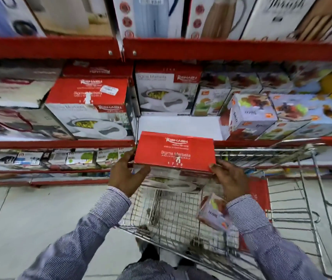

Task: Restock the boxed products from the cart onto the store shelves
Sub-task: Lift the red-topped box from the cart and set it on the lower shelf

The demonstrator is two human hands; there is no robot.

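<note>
I hold a red-topped Rishabh Sigma Marbella box point(174, 151) in both hands above the wire cart point(306, 201). My left hand point(125, 174) grips its left side and my right hand point(228, 179) grips its right lower corner. The box hangs just in front of a bare white gap on the middle shelf point(179, 126). Two matching boxes stand on that shelf: one to the left point(88, 106) and one at the back point(167, 88). A small pale juicer box point(214, 214) lies inside the cart below my right wrist.
Red shelf rails run across at the top point(221, 49) and the middle point(56, 144). Colourful juicer boxes point(249, 116) crowd the shelf to the right of the gap. Large boxes fill the top shelf. Small packs line the low shelf point(60, 158). Grey floor tiles lie at the left.
</note>
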